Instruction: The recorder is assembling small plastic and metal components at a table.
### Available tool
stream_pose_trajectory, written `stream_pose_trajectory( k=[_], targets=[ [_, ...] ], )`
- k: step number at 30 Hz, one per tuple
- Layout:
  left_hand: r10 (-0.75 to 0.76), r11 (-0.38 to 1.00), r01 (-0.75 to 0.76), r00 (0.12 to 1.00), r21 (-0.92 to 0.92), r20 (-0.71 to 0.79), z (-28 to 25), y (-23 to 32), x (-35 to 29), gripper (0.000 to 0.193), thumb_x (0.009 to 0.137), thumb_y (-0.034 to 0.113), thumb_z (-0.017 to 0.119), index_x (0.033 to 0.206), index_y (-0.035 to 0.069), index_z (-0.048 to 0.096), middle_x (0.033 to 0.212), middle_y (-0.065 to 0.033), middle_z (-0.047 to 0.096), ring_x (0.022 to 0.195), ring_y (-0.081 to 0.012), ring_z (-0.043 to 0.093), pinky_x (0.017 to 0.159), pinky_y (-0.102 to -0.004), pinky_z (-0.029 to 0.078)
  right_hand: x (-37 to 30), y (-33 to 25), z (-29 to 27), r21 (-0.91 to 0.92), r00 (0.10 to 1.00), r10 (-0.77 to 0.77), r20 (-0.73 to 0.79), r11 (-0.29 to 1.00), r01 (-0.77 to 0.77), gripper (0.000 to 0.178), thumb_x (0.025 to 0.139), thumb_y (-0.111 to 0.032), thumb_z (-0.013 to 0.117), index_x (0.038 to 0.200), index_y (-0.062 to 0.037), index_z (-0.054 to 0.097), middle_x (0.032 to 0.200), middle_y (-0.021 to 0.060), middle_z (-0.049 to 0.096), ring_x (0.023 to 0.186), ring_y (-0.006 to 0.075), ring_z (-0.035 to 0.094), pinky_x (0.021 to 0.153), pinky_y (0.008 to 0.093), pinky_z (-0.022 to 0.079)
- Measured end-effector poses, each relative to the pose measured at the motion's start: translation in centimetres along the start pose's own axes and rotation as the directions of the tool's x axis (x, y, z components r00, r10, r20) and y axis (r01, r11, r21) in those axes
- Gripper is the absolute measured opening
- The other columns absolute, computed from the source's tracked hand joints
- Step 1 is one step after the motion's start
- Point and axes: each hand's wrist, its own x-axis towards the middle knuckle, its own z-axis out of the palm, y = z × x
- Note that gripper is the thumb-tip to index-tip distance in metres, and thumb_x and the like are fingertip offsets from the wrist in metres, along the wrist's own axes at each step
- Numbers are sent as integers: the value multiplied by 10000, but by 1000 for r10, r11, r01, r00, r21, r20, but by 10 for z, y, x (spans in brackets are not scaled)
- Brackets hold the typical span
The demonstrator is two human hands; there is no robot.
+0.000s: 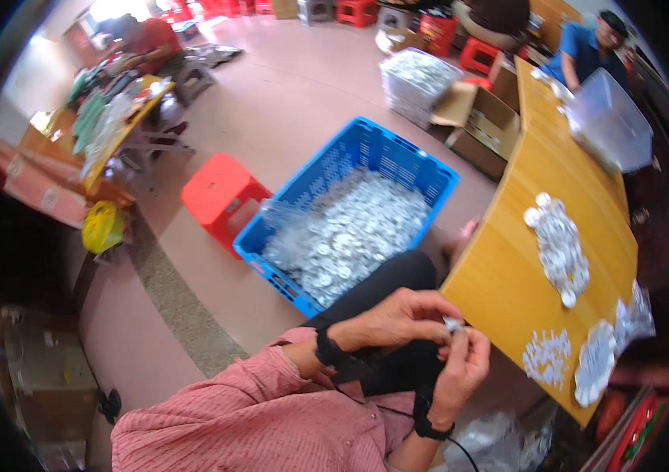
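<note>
My left hand [407,318] and my right hand [464,363] meet over my lap, close to the table's near edge. Both have their fingertips pinched on one small white piece [452,323], too small and covered to name. Beyond my knee stands a blue plastic crate [443,185] filled with many small white-and-silver round parts [358,236]. On the wooden table [499,303] to my right lie a pile of white round parts [561,250], a scatter of tiny white pieces [547,358] and a heap of small white pieces [595,363].
A red stool [220,193] touches the crate's left side. Farther right are an open cardboard box [480,130] and a full clear bin [421,75]. Another clear bin [610,118] stands at the table's far end beside a person in blue [590,51]. Someone in red [153,47] sits far left.
</note>
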Motion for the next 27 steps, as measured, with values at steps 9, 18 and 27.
stream_pose_trajectory(
  k=[9,18,27],
  targets=[
    [-112,986,104,993,-132,-48,2,10,-3,298,941,10,661,1236,-22,636,1111,-98,692,963,-165,686,867,-300,572,0,-5,1,178,998,57,9,982,-57,128,998,-147,624,988,-22,599,837,13,648,669,45,560,606,190,462],
    [-52,997,61,981,44,-187,-7,20,-4,239,921,3,668,1159,-22,668,1063,-96,695,918,-167,680,799,-295,574,5,13,0,-27,999,-38,-21,999,38,112,960,-96,672,937,0,620,779,27,649,680,70,590,610,240,485],
    [98,956,82,817,281,-569,-116,0,-17,321,909,93,726,1205,-14,666,1039,-70,700,809,-107,657,698,-233,548,13,20,-58,-638,807,-466,-362,755,151,70,930,-19,628,994,5,616,918,171,604,831,351,623,723,408,522]
  ],
)
